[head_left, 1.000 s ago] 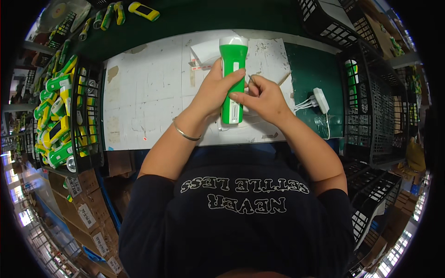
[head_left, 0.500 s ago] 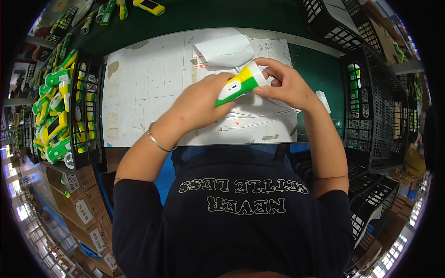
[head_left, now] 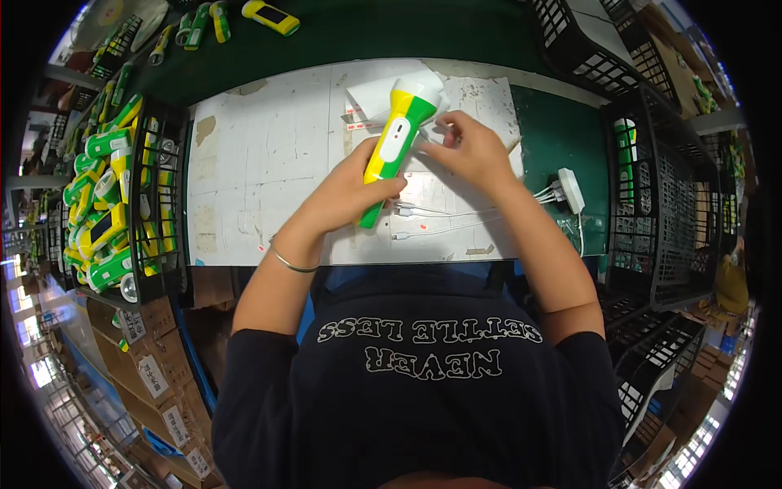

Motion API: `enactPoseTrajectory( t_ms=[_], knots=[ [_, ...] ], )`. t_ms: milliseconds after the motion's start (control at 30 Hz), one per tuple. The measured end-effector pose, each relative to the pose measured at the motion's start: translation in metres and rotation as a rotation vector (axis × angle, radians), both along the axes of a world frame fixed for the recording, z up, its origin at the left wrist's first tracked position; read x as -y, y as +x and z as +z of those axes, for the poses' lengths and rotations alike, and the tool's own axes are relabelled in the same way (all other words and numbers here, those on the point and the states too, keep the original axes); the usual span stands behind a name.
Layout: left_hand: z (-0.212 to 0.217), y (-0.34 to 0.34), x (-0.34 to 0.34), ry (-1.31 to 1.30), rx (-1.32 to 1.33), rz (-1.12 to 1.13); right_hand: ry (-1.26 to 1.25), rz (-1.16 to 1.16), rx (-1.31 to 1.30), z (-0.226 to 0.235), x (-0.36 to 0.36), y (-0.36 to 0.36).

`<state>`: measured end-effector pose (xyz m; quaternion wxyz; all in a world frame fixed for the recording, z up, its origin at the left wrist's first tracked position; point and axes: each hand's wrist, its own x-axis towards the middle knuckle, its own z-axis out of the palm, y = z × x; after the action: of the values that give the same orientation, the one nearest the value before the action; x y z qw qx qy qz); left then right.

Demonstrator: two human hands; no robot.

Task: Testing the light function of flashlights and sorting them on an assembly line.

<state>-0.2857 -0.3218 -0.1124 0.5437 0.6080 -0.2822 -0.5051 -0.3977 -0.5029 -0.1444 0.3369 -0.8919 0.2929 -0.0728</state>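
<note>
A green and yellow flashlight [head_left: 397, 140] with a white panel and a white head is tilted over the white work surface, its head pointing away from me. My left hand [head_left: 356, 186] is wrapped around its handle, the thumb lying across the green and yellow body. Just right of the flashlight is my right hand [head_left: 476, 153], its thumb and forefinger apart and slightly blurred, with nothing visible between them. White charging cables [head_left: 448, 214] lie under and beside the right forearm, their plugs near the flashlight's lower end. They run to a white charger block [head_left: 572, 191] on the right.
A rolled white sheet [head_left: 371, 99] lies behind the flashlight. At left, a black crate [head_left: 155, 273] is heaped with similar flashlights. More flashlights [head_left: 271, 16] lie on the green table at the back. Black crates [head_left: 664, 204] stand along the right side.
The flashlight has swung from slanting right to more upright, its head now pointing away. My right hand has let go of the head and moved down beside it. The charger block has come into view.
</note>
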Motion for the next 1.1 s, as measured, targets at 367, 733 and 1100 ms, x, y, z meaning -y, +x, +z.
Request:
enactPoseTrajectory(
  t_ms=[367,733,1100],
  knots=[
    [-0.026,-0.006,0.013,-0.009,0.477,0.128,0.503,0.095,0.334,0.010,0.006,-0.019],
    [-0.014,-0.025,0.018,-0.044,1.126,0.194,0.589,0.014,0.284,0.021,0.002,-0.028],
    [-0.016,-0.029,0.017,0.025,1.026,0.144,0.705,0.025,0.213,0.023,0.006,-0.030]
  ],
)
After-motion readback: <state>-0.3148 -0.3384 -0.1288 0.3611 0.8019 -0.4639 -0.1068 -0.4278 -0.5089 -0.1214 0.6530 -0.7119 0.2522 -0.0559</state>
